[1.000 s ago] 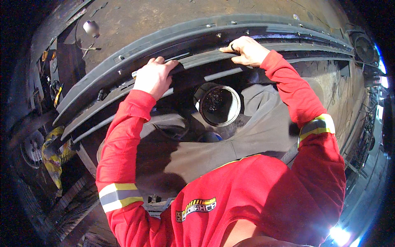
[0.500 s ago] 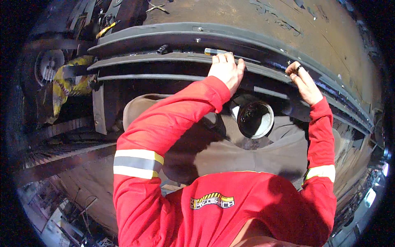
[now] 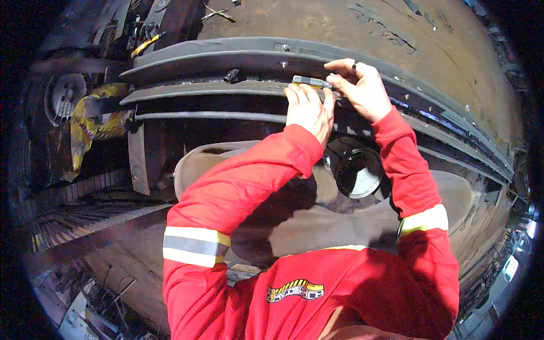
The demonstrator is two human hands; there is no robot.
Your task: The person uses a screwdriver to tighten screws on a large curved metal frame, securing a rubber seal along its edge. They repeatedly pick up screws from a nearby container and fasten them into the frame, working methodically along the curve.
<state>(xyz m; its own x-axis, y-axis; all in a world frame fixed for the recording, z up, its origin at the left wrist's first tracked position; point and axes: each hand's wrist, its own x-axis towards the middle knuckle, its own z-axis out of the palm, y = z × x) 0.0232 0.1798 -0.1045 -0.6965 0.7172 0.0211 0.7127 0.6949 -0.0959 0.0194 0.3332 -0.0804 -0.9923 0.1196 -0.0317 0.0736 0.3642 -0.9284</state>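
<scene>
A long dark steel beam (image 3: 226, 88) with raised parallel flanges runs across in front of me. A slim tool (image 3: 307, 82) with a grey and yellow body lies along its channel. My left hand (image 3: 310, 113) is closed over the beam's near flange, fingertips just below the tool. Thumb and fingers of my right hand (image 3: 365, 90) are closed around the tool's right end, which they partly hide. Small bolts (image 3: 284, 64) stand along the far flange. A short dark cylindrical piece (image 3: 231, 75) sits in the channel to the left.
Between my knees stands a round dark container (image 3: 359, 173) with a pale inside. Yellow wrapping (image 3: 93, 124) hangs at the left, near a round metal disc (image 3: 65, 96). A yellow-handled tool (image 3: 148, 44) lies beyond the beam's left end. Rusty brown floor (image 3: 294, 20) spreads behind the beam.
My right hand has moved left along the beam to the tool and closed on its right end. The left hand stays at nearly the same spot. The whole view has shifted slightly.
</scene>
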